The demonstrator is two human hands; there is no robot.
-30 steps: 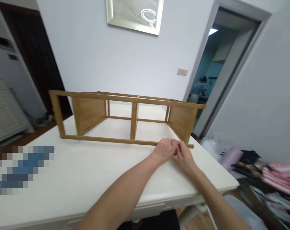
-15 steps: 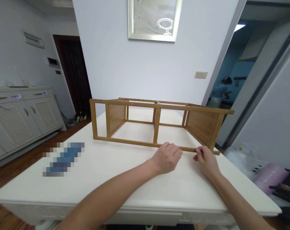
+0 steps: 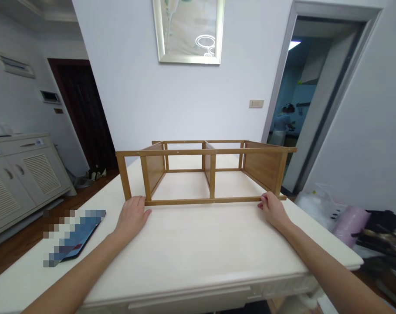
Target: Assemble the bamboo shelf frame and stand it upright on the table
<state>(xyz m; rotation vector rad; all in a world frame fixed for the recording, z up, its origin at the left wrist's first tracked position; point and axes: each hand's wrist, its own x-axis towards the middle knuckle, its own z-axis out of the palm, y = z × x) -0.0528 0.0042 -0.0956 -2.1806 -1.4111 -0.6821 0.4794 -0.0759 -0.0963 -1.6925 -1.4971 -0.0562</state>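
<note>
A light-brown wooden shelf rack (image 3: 213, 174) lies on its side on the white table (image 3: 198, 244), its long rails running left to right. My left hand (image 3: 132, 217) is closed over the near bottom rail close to the rack's left end, with the thumb on the near side. Close to the right end, my right hand (image 3: 273, 211) pinches the same rail between thumb and fingers. The fingertips of my left hand are partly hidden behind the rail.
A phone (image 3: 78, 240), partly pixelated, lies at the table's left. Behind the rack stands a wall with a framed picture (image 3: 189, 59). Plastic bags and a pink roll (image 3: 351, 226) are right of the table. A person (image 3: 282, 124) stands in the room beyond the doorway.
My left hand has moved left along the rail, from near the middle to the rack's left end. My right hand stays near the right end. The rack now sits squarer to me.
</note>
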